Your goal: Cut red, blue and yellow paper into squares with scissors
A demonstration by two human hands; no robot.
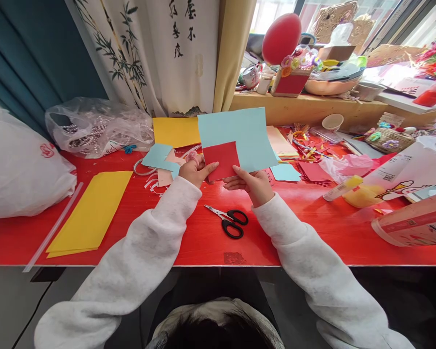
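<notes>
My left hand [196, 169] pinches the left edge of a small red paper square [222, 160], its thumb lying on the front. At the lower right of the same square, my right hand [252, 184] grips with the thumb on top and the fingers behind. A larger light blue sheet [252, 133] stands up behind the red square, its lower edge by my right fingers; whether they also hold it I cannot tell. Black-handled scissors [230, 220] lie on the red table [199, 237] below my hands, blades slightly apart and pointing left.
Yellow paper strips [90, 213] and a clear ruler-like strip [54, 225] lie left, near a white plastic bag [22, 165]. On the right are a glue stick [343, 188], a tipped pink tub [414, 220], paper scraps [314, 172] and a paper cup [332, 122].
</notes>
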